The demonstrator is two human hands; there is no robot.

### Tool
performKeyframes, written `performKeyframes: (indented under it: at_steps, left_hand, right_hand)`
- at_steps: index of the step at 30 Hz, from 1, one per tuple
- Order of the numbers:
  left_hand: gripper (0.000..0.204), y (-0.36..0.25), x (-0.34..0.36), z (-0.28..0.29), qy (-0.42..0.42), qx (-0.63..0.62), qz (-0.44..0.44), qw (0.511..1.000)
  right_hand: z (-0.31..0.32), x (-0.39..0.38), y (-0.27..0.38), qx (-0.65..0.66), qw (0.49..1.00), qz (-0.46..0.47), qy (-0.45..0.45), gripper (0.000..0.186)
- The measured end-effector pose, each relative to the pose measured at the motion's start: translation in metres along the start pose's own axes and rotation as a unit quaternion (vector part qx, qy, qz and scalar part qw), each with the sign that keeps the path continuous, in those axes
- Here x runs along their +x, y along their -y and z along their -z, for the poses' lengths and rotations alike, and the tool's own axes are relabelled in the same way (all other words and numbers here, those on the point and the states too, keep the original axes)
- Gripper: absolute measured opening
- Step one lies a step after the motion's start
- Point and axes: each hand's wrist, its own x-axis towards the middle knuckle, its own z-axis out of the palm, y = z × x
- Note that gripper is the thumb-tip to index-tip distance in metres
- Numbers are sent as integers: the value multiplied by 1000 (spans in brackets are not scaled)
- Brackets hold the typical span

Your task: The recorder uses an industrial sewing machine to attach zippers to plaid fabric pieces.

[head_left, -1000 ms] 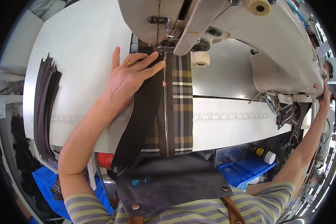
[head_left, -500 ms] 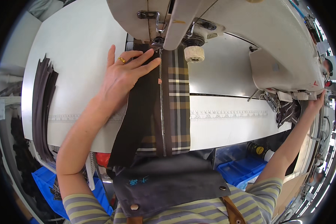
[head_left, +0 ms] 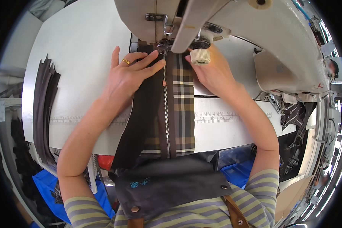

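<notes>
My left hand (head_left: 126, 78) lies flat with fingers spread on a dark fabric strip (head_left: 140, 117), its fingertips close to the metal zipper (head_left: 166, 121) and just below the presser foot (head_left: 165, 48). The zipper runs lengthwise between the dark strip and a plaid fabric piece (head_left: 184, 127). On the other side, my right hand (head_left: 216, 76) reaches in beside the sewing machine's white knob (head_left: 200, 57). Its thumb tip is at the plaid fabric's right edge; the other fingers are largely hidden behind the knob and machine head.
The sewing machine (head_left: 288, 34) arches over the top and right. Long dark strips (head_left: 45, 110) lie in a bundle on the table's left. A ruler scale (head_left: 216, 117) crosses the white tabletop (head_left: 83, 30). Blue bins (head_left: 235, 173) stand below, and scraps (head_left: 294, 114) lie at the right.
My right hand has left the machine's far right end and come in beside the presser foot. The left hand stays spread on the fabric; the view has shifted slightly.
</notes>
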Motion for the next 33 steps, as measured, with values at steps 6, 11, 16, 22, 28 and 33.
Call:
performKeyframes:
  at_steps: [6,11,16,22,28,33]
  left_hand:
    - [59,-1,0,2,11,-9,2,1000]
    - [65,-1,-1,1,1,18,-6,1000]
    - [66,-1,-1,0,12,19,-1,1000]
    - [63,-1,-1,0,1,10,-4,1000]
    - [57,-1,-1,-2,2,20,-8,1000]
    - [57,-1,-1,-2,-8,22,-7,1000]
  right_hand:
    - [8,-5,-8,-209,971,-102,49,47]
    - [13,-11,8,-85,978,164,-96,53]
    - [-7,-5,14,-86,991,103,-17,50]
    - [-8,-8,12,-63,997,45,-31,36]
    - [-9,1,-3,-44,997,-16,-66,18]
    - [-21,14,-5,-127,986,87,-59,6]
